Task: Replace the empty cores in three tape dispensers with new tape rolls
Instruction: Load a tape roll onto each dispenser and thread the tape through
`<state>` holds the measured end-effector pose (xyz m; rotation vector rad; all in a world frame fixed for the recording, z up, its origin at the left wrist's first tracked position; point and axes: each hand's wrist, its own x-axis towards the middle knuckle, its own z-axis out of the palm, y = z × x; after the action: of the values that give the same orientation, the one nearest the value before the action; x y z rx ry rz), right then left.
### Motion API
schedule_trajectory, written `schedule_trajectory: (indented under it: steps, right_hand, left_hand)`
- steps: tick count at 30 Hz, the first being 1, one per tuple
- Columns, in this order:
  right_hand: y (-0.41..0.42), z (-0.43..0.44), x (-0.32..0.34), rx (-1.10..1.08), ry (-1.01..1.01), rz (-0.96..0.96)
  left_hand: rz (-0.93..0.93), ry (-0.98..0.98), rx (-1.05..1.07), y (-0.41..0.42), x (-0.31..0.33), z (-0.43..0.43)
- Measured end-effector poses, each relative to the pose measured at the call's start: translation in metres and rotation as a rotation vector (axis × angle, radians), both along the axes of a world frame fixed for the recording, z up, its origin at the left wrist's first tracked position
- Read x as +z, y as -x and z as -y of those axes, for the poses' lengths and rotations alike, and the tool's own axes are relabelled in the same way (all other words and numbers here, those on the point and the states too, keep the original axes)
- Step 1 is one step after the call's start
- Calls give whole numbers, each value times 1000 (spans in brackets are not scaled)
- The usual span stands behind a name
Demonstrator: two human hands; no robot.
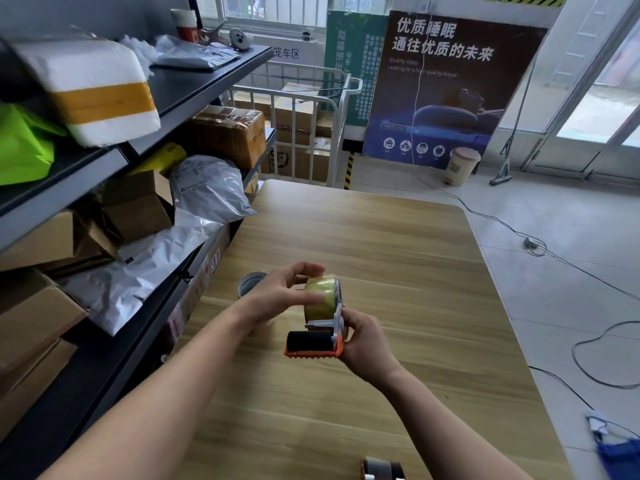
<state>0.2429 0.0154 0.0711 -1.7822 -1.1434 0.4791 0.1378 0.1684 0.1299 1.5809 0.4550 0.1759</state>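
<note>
Right hand (363, 344): grips dispenser (313, 346) by its right side.
Left hand (280, 292): curled round tape roll (321, 294), seated atop dispenser.

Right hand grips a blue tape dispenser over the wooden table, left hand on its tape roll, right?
Not blue: the head view shows the tape dispenser is orange. The right hand grips it over the wooden table, and the left hand holds its tape roll.
</note>
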Motion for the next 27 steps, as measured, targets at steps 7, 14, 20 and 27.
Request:
schedule_trajectory:
  steps: [7,14,20,27]
  right_hand:
    - [1,-4,-2,43,-50,113]
    - [0,-4,-5,60,-47,97]
    - [3,-5,-8,71,-51,90]
    - [-4,-6,-3,40,-14,56]
  left_hand:
    - [-91,22,-29,-1,4,-4]
    - [-40,10,22,-1,8,-3]
    - [-80,-184,172,-11,6,-12]
    - [-32,-473,238,-8,19,-2]
